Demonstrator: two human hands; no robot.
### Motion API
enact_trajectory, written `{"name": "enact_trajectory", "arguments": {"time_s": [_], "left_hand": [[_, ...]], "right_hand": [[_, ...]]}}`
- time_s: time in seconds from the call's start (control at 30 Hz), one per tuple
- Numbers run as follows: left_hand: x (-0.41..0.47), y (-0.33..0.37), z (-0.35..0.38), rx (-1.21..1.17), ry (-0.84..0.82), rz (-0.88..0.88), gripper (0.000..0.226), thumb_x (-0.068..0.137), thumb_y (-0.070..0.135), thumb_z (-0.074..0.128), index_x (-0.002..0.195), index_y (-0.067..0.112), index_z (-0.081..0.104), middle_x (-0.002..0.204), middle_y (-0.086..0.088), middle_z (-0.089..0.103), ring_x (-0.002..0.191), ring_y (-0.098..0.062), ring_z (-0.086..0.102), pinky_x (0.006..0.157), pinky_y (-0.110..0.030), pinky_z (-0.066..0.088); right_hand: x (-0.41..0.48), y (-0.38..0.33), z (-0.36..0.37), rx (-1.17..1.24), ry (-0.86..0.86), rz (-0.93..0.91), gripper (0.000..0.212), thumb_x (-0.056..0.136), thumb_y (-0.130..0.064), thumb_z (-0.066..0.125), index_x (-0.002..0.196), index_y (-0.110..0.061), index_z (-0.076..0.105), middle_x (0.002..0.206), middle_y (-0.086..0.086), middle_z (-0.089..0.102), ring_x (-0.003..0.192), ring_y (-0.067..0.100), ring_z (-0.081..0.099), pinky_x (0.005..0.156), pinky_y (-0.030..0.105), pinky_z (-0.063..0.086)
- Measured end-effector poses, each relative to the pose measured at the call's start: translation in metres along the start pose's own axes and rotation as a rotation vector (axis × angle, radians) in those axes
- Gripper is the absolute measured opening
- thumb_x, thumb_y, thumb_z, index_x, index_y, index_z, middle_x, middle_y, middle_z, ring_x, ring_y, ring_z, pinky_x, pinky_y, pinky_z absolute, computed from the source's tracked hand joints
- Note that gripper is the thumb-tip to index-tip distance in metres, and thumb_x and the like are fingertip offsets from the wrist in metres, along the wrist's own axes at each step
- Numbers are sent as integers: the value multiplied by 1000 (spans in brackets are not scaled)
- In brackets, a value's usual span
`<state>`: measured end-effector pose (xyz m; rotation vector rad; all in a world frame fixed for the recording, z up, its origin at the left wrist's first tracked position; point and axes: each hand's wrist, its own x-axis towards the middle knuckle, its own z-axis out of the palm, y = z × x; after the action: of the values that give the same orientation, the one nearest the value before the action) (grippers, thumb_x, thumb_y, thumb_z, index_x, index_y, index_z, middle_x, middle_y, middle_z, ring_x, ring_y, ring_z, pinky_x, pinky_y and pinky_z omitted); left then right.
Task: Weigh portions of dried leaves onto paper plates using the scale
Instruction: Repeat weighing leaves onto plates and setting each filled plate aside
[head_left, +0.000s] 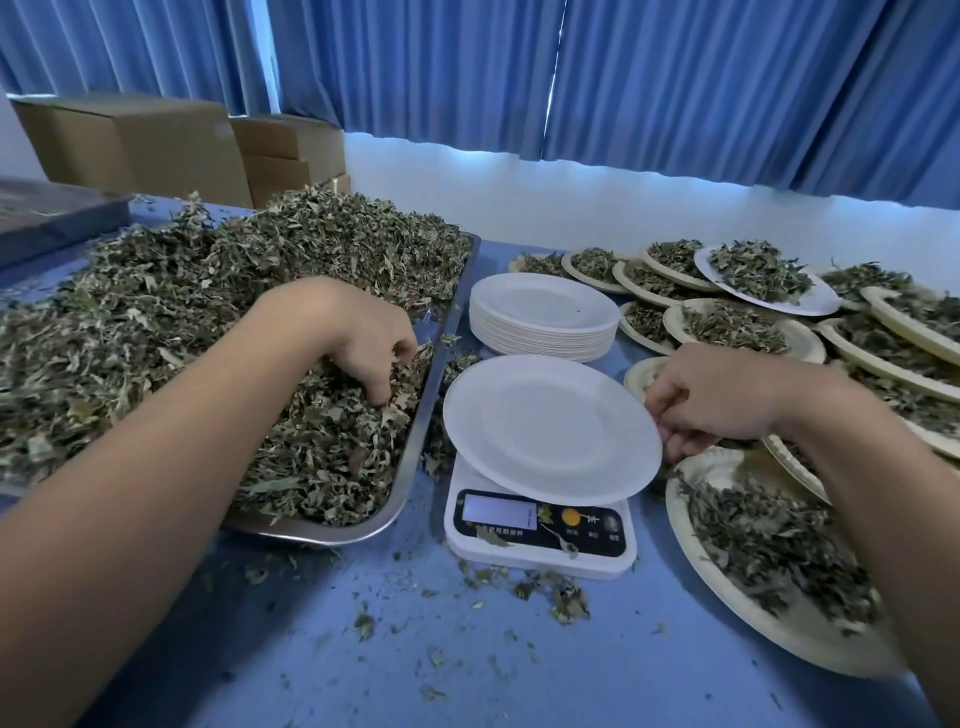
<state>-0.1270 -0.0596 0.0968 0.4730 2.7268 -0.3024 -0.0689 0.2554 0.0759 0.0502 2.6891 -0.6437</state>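
Note:
A big heap of dried leaves (218, 312) fills a steel tray (415, 447) on the left. My left hand (358, 338) digs into the heap near the tray's right side, fingers curled into the leaves. A white kitchen scale (540, 535) stands in the middle with an empty white paper plate (545, 426) on it, tilted. My right hand (717, 395) pinches that plate's right rim. A stack of empty white plates (543, 317) sits behind the scale.
Several plates with leaf portions (737, 322) cover the right side, one large one (769, 561) close at the front right. Leaf crumbs (550, 592) litter the blue table (363, 649). Cardboard boxes (140, 140) and blue curtains (675, 78) stand behind.

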Motion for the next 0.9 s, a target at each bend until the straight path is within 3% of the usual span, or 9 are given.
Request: {"name": "enact_trajectory", "arguments": {"time_s": [0.13, 0.23, 0.37, 0.5, 0.6, 0.7, 0.77, 0.83, 0.9], "left_hand": [[1, -4, 1, -27, 75, -6, 55, 88, 26, 74, 139, 21, 56, 127, -2, 54, 96, -19, 55, 78, -25, 46], [-1, -13, -3, -151, 147, -1, 49, 88, 20, 72, 135, 18, 59, 112, -2, 61, 79, -20, 60, 66, -27, 50], [1, -14, -7, -238, 352, -65, 46, 87, 15, 73, 132, 20, 62, 147, -9, 49, 115, -31, 59, 91, -34, 49], [6, -13, -8, -317, 458, -114, 47, 87, 8, 72, 132, 21, 64, 148, -12, 49, 118, -33, 56, 86, -34, 45], [4, -12, -10, -390, 504, -97, 46, 86, 12, 75, 129, 21, 65, 144, -12, 53, 108, -31, 57, 82, -32, 45], [2, -7, -14, -515, 540, -16, 42, 82, 13, 79, 122, 22, 68, 108, -11, 70, 78, -25, 63, 70, -28, 48], [-1, -1, -17, -569, 579, 27, 40, 80, 13, 80, 117, 24, 69, 80, 1, 63, 54, -13, 56, 52, -23, 42], [-3, 8, -17, -612, 620, 61, 40, 79, 12, 80, 115, 26, 70, 82, 6, 59, 48, -6, 51, 45, -17, 36], [-6, 20, -16, -624, 637, 100, 38, 79, 12, 79, 112, 28, 71, 94, 6, 57, 60, -8, 52, 53, -14, 36]], "right_hand": [[2, 0, 5, -26, 44, -4, 43, 87, 19, 41, 84, 0, 79, 74, 13, 77, 76, 27, 77, 73, 37, 65], [3, -1, 9, -67, 70, -8, 45, 82, 18, 41, 78, -6, 79, 72, 11, 76, 78, 30, 76, 81, 43, 63], [3, -1, 10, -84, 69, -13, 45, 84, 16, 40, 77, -8, 79, 73, 11, 77, 77, 27, 77, 84, 46, 62], [4, 0, 11, -77, 64, -19, 46, 84, 16, 40, 79, -6, 79, 74, 12, 76, 78, 29, 76, 85, 48, 62], [4, 1, 10, -71, 58, -24, 45, 84, 17, 39, 80, -4, 78, 74, 13, 76, 78, 30, 76, 85, 48, 62], [4, 1, 9, -64, 54, -23, 44, 84, 17, 40, 79, -4, 78, 73, 12, 76, 78, 29, 77, 82, 44, 63], [4, 1, 9, -60, 55, -22, 45, 84, 17, 40, 78, -5, 78, 73, 11, 77, 77, 28, 77, 80, 40, 64], [4, 1, 9, -52, 53, -21, 45, 84, 17, 40, 78, -5, 78, 72, 11, 76, 78, 28, 77, 77, 38, 63], [4, 0, 9, -48, 52, -21, 44, 83, 17, 40, 78, -5, 78, 72, 11, 76, 78, 29, 77, 77, 38, 63]]}}
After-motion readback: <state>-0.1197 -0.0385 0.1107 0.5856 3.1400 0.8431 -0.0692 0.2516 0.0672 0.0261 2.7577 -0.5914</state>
